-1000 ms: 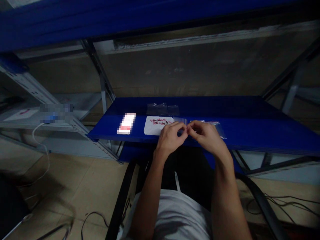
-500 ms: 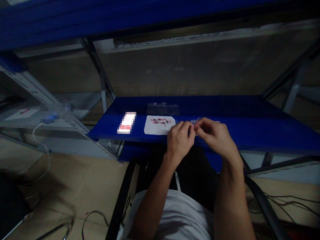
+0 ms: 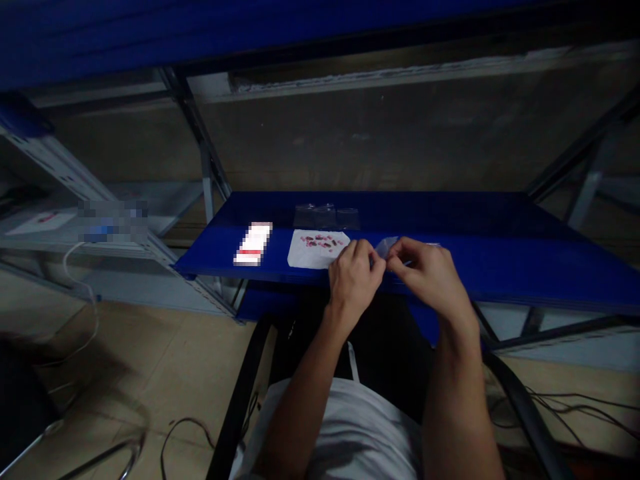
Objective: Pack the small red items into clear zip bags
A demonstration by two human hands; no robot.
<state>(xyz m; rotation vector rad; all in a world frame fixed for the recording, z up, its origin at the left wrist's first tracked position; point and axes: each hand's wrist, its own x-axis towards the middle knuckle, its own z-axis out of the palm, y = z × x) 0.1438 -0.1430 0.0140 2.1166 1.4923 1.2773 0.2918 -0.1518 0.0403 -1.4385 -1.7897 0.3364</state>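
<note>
Clear bag [image 3: 385,247] is showing only partly; right hand [image 3: 429,270] is pinching it, left hand [image 3: 356,275] is hiding its grip, unclear

White sheet [image 3: 305,258], blue shelf [image 3: 450,217]

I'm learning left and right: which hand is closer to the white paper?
Left. The left hand is at the right edge of the white paper; the right hand is farther right.
</note>
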